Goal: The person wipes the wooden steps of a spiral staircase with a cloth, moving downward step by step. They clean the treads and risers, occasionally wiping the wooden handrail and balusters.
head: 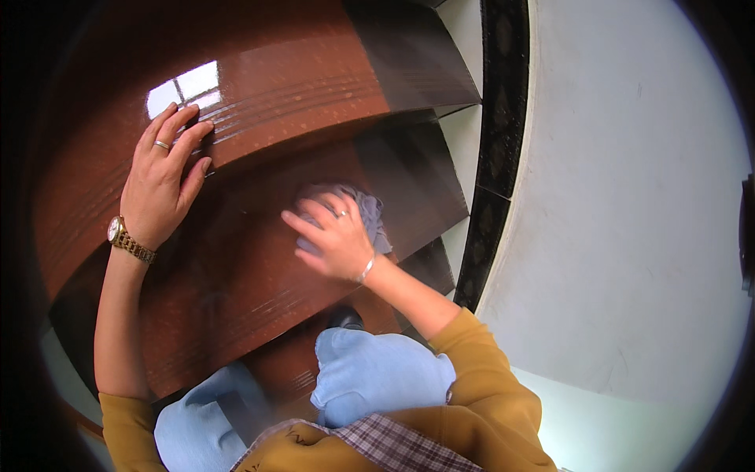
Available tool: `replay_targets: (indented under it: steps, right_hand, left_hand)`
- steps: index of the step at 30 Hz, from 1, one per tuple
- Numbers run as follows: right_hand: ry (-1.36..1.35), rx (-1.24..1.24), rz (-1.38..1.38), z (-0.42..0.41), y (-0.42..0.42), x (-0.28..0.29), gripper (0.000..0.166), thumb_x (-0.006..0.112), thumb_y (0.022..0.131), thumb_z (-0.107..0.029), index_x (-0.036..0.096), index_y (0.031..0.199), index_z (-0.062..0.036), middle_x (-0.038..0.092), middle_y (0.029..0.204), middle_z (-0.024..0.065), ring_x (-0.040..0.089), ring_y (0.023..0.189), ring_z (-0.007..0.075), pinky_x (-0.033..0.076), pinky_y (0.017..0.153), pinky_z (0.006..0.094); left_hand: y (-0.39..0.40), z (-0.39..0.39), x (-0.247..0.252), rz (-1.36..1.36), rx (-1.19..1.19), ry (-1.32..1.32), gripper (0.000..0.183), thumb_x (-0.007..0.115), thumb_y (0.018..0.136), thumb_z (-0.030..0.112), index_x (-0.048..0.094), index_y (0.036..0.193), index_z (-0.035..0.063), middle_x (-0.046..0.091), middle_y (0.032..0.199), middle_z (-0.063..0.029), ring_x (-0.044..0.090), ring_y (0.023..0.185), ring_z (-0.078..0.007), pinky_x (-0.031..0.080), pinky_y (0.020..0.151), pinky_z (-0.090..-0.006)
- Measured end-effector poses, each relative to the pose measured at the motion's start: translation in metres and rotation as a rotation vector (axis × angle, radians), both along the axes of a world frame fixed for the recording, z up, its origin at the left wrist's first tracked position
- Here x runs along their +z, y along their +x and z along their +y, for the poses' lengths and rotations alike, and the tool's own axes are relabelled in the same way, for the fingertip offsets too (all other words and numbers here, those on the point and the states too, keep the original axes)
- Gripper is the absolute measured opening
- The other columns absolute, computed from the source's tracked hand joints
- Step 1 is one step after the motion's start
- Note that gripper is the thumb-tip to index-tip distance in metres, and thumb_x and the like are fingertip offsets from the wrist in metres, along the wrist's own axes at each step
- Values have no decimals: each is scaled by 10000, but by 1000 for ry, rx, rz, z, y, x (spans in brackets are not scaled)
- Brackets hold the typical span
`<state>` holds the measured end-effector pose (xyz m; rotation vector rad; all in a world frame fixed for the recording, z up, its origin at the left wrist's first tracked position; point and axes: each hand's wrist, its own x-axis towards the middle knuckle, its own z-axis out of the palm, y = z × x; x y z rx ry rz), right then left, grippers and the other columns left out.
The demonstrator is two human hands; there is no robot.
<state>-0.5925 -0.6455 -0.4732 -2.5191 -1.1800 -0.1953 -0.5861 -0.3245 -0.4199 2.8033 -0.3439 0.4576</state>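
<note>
A crumpled greyish-purple cloth [373,213] lies on the polished red-brown stair tread [236,283]. Over it is my right hand [339,239], pressing the cloth to the stone; the hand is slightly blurred and its fingers are spread. On the grooved front edge of the step above [283,112] rests my left hand [165,171], fingers apart and nothing held. A metal watch [131,242] circles my left wrist. My right wrist wears a thin bracelet [367,270].
Dark stone panels [413,165] end the steps on the right, beside a black skirting [492,153] and a pale wall [613,194]. My knees in light blue trousers [383,369] and a dark shoe [347,318] are below. Window light reflects on the upper step.
</note>
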Motion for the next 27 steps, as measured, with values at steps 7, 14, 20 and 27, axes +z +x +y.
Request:
replay_targets:
  steps: [7,14,20,27]
  right_hand:
    - [9,-267,-189,-64,95,-37,453,713,701,-284,664,1125,-135,627,1149,174,582,1045,359,475,868,464]
    - [-631,-882,163,-278,39,-35,541,755,724,-238,560,1227,-210,496,1286,172,530,1102,465,507,919,507]
    - [-527,-658,-106,-223,45,45,643,809,610,-75,565,1195,-179,518,1233,110,540,1089,383,526,856,458]
    - [-601,-238,-1084,-165,213,123,303,573,861,-159,608,1147,-253,563,1285,-10,535,1103,222,439,764,361]
  left_hand:
    - [-6,4,9,14,41,41,391,598,909,122,576,1299,97,459,1470,-89,347,1422,-328,336,1145,-445]
    - [-3,1,4,-33,32,13,392,611,902,137,572,1291,95,461,1465,-92,348,1416,-334,338,1147,-452]
    - [-5,1,5,-10,43,52,405,614,898,124,567,1299,96,455,1473,-89,344,1420,-332,338,1147,-455]
    - [-4,5,1,3,46,29,414,624,879,109,579,1291,99,466,1468,-78,344,1427,-323,333,1152,-456]
